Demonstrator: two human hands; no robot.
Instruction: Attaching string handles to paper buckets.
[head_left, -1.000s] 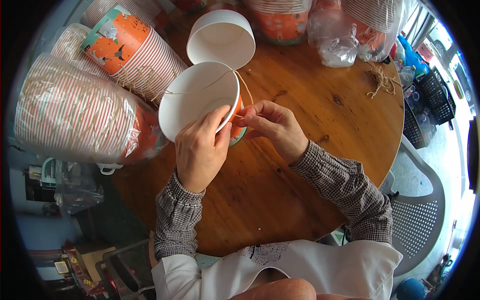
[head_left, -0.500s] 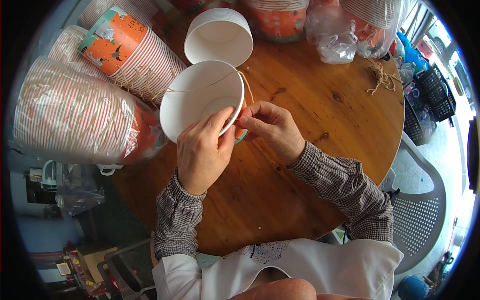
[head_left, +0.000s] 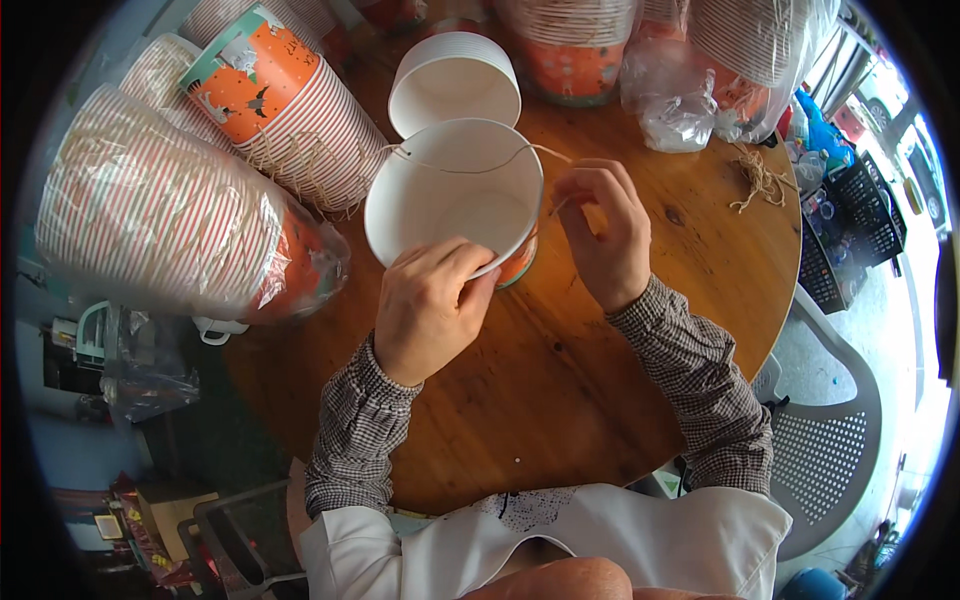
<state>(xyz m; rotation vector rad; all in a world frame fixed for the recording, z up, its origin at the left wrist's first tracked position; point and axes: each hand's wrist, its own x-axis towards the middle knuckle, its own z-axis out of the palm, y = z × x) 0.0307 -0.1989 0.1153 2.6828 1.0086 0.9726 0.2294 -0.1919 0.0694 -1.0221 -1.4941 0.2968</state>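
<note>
A paper bucket, white inside with an orange and green outside, tilts its mouth toward me on the table. My left hand is closed on its near rim, thumb outside. Thin brown twine spans the bucket's mouth from a hole at the left wall to the right rim, then loops out to the right. My right hand pinches the twine beside the bucket, clear of its wall. Directly behind stands a white-lined stack of paper buckets.
Nested orange paper buckets with twine draped over them lie at the left, beside a plastic-wrapped stack. More wrapped stacks stand at the back. A twine bundle lies near the right edge of the wooden table. A grey chair stands at the right.
My right hand has moved right and slightly up, away from the rim, with the twine in its fingers. The bucket and my left hand have shifted right in view.
</note>
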